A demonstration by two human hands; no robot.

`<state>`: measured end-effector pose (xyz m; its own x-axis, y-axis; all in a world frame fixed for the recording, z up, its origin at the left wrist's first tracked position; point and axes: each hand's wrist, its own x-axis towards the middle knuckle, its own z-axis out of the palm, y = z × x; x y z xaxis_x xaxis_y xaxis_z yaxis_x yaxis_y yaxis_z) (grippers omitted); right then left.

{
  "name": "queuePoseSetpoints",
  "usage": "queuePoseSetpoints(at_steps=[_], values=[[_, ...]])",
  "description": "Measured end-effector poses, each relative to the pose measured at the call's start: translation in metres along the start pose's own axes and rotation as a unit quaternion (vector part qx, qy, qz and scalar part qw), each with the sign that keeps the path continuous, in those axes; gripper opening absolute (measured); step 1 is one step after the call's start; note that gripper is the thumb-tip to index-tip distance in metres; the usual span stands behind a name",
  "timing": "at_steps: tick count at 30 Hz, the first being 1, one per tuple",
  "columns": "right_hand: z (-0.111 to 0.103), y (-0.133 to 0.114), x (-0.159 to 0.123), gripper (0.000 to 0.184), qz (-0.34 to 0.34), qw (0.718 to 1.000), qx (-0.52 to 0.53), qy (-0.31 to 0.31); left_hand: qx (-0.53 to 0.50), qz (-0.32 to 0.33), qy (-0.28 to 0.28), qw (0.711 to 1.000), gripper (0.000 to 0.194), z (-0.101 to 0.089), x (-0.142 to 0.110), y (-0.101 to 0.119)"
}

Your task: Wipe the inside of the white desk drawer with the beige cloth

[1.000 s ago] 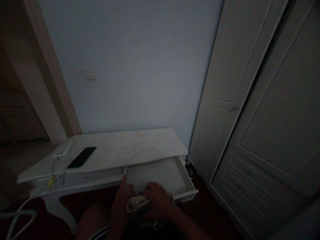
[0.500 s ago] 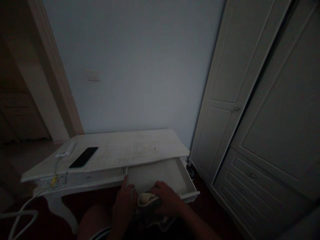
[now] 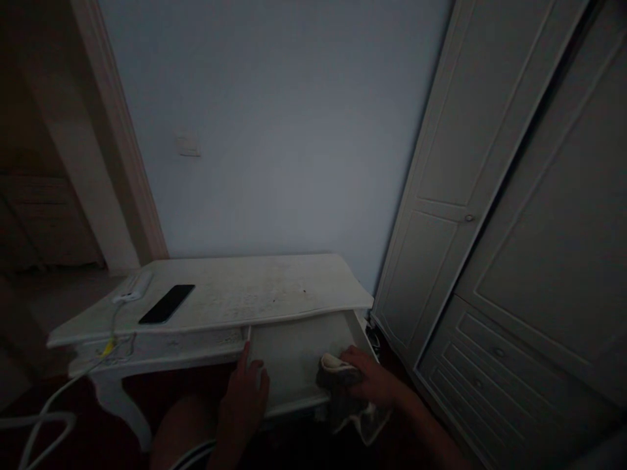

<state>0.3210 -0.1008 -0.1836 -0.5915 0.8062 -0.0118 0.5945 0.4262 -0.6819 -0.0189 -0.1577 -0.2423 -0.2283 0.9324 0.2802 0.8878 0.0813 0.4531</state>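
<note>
A pulled-out white drawer (image 3: 289,365) shows below the tabletop, its bottom bare on the left. My left hand (image 3: 245,395) grips the drawer's left side near the front corner, its fingers over the side wall. In my right hand (image 3: 369,378) is a bunched dark grey cloth (image 3: 337,378) with a pale edge. This hand is at the right part of the drawer, and the cloth's lower end hangs over the drawer front. The fingers under the cloth are hidden.
The worn white table (image 3: 255,281) stands against a wall. On its left lie a black phone (image 3: 167,304) and a white power strip (image 3: 134,287) with a cable (image 3: 73,385) running down. A pale wardrobe (image 3: 441,248) stands close on the right. My knee (image 3: 189,427) is below the table.
My right hand has moved right with the cloth, from the drawer's front middle to its right part. My left hand stays at the drawer's left side.
</note>
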Motion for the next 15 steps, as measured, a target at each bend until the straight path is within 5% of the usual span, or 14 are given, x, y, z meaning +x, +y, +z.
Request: queuePoseSetpoints(at_steps=[7, 15], values=[[-0.014, 0.006, -0.005, 0.034, 0.006, 1.0, -0.004, -0.007, 0.008, -0.001, 0.01, 1.0, 0.033, 0.0, -0.002, 0.002], [0.009, -0.02, -0.001, 0.052, 0.015, 0.988, -0.152, -0.01, 0.013, 0.007, 0.009, 1.0, 0.033, 0.001, -0.003, -0.001]])
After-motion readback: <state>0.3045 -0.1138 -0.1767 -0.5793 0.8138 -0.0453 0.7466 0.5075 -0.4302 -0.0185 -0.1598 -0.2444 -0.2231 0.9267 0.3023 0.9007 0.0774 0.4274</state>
